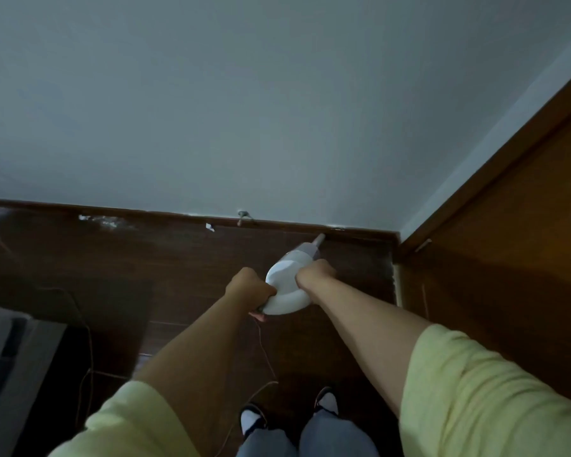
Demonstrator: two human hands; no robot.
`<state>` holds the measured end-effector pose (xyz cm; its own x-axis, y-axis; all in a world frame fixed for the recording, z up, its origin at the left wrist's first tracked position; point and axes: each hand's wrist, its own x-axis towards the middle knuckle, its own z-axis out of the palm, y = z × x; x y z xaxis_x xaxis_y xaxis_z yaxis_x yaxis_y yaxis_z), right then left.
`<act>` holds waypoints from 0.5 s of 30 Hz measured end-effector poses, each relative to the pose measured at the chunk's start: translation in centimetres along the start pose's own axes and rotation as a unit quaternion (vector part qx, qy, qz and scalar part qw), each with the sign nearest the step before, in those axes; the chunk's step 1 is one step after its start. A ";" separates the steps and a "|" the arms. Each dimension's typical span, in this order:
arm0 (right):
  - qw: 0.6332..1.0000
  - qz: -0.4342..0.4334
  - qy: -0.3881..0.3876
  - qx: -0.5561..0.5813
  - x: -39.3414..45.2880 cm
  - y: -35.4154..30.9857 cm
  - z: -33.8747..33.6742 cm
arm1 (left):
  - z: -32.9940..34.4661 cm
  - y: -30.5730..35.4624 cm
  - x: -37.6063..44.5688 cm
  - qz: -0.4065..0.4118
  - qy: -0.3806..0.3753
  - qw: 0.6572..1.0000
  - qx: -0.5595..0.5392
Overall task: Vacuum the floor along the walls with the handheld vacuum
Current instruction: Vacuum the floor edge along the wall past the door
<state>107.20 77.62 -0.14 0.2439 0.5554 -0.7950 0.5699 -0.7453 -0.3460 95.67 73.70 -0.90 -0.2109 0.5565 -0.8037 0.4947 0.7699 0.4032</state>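
White plastic handheld vacuum point(289, 285), rounded teardrop body with a pale lilac collar and slim grey nozzle, sits just below frame centre, nozzle aimed at 1 o'clock, tip at the dark brown wooden baseboard point(360, 233). Left hand point(251, 286) grips the rear end at 9 o'clock of the body; right hand point(315, 270) is wrapped round the front. Thin orange cord point(264, 351) trails toward 6 o'clock over the dark wood floor point(185, 258).

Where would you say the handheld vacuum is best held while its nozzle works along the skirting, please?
Probably at the rounded rear end of the handheld vacuum, from behind and above. The body slopes down to the nozzle at the skirting board, so the rear sits nearest the person. The left hand grips the back; the right hand steadies the middle.
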 end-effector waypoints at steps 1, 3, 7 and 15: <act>1.000 0.000 -0.005 0.000 -0.4 -0.4 0.7 | -0.7 -0.6 -0.1 0.000 0.004 1.000 0.001; 1.000 -0.003 -0.005 0.000 -1.1 -1.2 1.9 | -1.9 -1.4 -0.1 0.000 0.007 1.000 0.000; 1.000 -0.006 -0.001 -0.009 -2.1 -3.2 4.6 | -4.8 -3.2 0.1 0.002 0.007 1.000 -0.002; 0.999 -0.020 -0.010 -0.024 -4.0 -6.9 10.3 | -10.7 -7.0 1.3 -0.002 0.016 1.000 -0.005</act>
<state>94.21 76.77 0.28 0.2052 0.5759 -0.7914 0.6151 -0.7048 -0.3534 82.93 72.39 -0.14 -0.2397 0.5634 -0.7906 0.4858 0.7747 0.4047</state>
